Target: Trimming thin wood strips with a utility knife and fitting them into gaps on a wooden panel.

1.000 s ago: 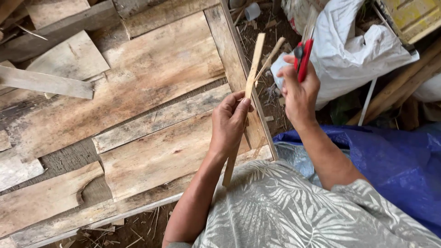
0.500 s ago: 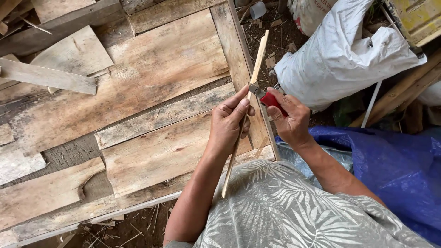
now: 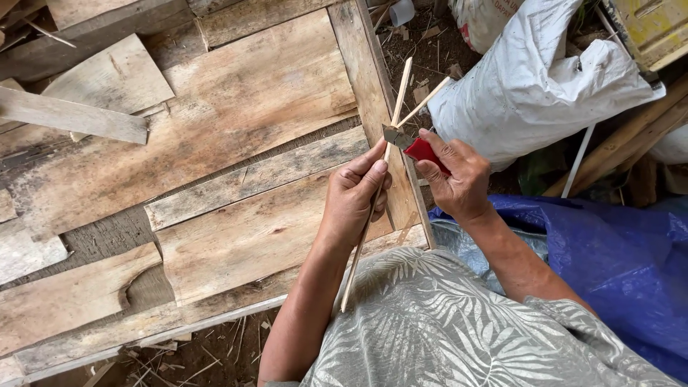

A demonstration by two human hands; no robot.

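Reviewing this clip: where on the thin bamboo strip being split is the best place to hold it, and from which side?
Grip the bamboo strip on its unsplit middle, below the knife, as the left hand does, coming from the left. Above the blade the strip forks into two splayed halves, too loose to steady. The right hand with the red-handled knife takes up the right side.

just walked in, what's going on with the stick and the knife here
A person is splitting a thin pale wooden stick with a red-handled knife. The left hand grips the stick at mid-length; the right hand holds the blade in its upper part, where the top forks into two strips. This is above a rough plank platform, beside a white sack.
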